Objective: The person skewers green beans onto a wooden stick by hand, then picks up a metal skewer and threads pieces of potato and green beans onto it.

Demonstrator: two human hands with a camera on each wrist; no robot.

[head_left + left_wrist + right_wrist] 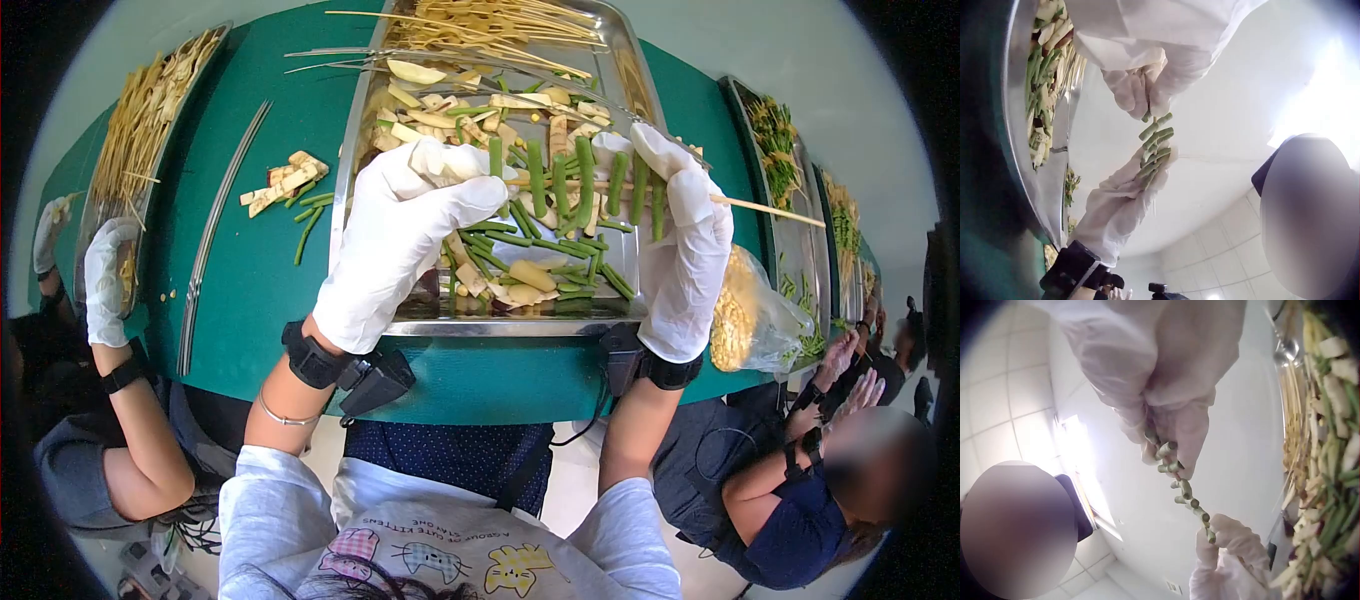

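Note:
Several cut green bean pieces (585, 180) sit crosswise along a bamboo skewer (770, 209), held up over a metal tray (345, 180). My gloved left hand (390, 235) pinches the green bean piece (496, 156) at the left end between thumb and fingers. On the other side, my gloved right hand (685, 250) grips the skewer among the rightmost bean pieces, and the bare end sticks out past it to the right. In the left wrist view the bean pieces (1155, 134) span the gap between both hands.
Loose beans (500, 240), pale vegetable strips (430, 118) and bare skewers (500, 25) lie in the tray. Long metal skewers (215, 240) lie to the left. A plastic bag (770, 310) stands right. Other people's hands (107, 280) work at side trays (165, 110).

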